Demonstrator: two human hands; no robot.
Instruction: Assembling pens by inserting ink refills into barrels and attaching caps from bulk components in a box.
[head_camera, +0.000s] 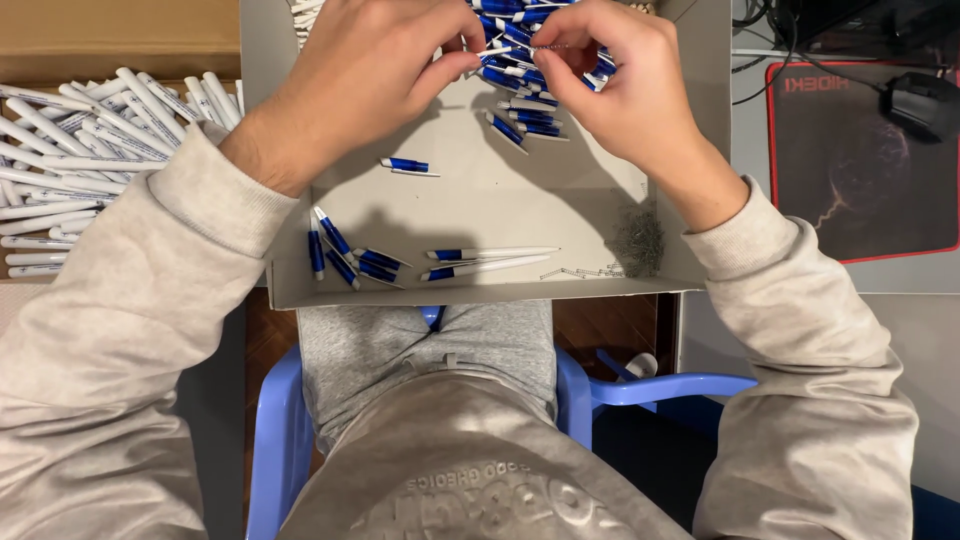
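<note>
Both hands pinch one thin spring (545, 45). The left hand (370, 70) and right hand (620, 80) hold its ends, so it lies sideways between their grips, above the blue pen parts (520, 110).

You are sitting on a blue plastic chair (600, 385) over reddish-brown wooden flooring (262, 345); a grey desk (930, 330) is lying to your right.

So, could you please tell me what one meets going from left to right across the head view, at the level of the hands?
Heap of white pen barrels → left hand → small spring pinched between both hands → right hand → black and red mouse pad.
</note>
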